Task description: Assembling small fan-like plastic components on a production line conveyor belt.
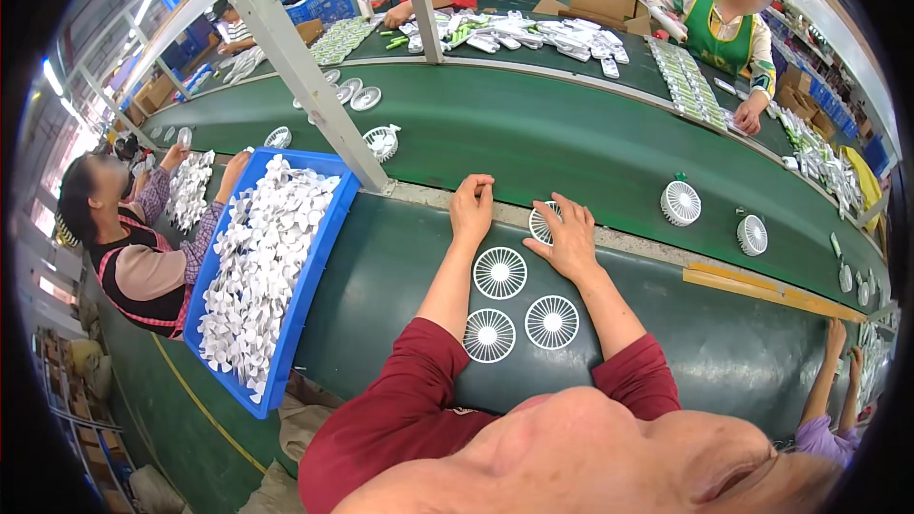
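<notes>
One grille (542,225) partly under spread right hand (573,242); left hand (471,213) curled, hold unclear.

Both bare forearms (447,278) stretch forward from burgundy sleeves (405,381); here's the left hand (471,210) over the bench's (381,276) far edge, fingers curled, perhaps pinched, while the right hand (573,243) spreads palm-down near that edge, thumb apart.

A factory assembly floor, shown by the long, smooth green conveyor belt (533,124), rectangular blue plastic tray (312,290) heaped with small white plastic pieces (267,266), and green-aproned co-worker (716,36) opposite.
</notes>
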The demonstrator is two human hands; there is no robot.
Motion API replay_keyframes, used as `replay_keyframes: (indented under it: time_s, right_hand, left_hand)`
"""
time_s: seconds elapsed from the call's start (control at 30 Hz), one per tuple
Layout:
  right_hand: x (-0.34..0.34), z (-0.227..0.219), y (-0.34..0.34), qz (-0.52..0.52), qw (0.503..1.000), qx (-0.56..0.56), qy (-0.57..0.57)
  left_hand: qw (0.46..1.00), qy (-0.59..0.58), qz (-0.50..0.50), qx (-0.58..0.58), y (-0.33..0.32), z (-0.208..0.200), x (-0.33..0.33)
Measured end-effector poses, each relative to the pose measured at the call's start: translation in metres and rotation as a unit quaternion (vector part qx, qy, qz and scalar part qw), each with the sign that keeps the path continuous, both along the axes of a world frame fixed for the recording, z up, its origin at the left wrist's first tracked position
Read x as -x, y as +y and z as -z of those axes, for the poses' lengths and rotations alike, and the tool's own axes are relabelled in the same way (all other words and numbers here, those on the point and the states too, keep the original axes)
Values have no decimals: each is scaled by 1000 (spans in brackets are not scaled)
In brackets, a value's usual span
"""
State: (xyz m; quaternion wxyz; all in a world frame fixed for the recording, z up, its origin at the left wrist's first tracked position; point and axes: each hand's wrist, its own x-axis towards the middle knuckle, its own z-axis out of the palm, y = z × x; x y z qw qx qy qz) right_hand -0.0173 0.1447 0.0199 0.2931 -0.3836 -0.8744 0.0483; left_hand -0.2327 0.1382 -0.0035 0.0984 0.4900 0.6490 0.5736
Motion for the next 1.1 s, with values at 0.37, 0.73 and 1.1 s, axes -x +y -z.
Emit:
replay_keyframes:
  time_s: [0.37, 0.73, 1.1]
  right_hand:
    - [-3, -1, 2, -6, 1000, 1, 3]
    - [10, -1, -5, -21, 999, 22, 17]
    - [33, 0, 8, -61, 996, -24, 60]
  left_hand:
    - [1000, -1, 0, -12, 2, 0, -4]
    - [996, -84, 28, 10, -1, 12, 22]
    - [960, 267, -83, -7, 55, -17, 235]
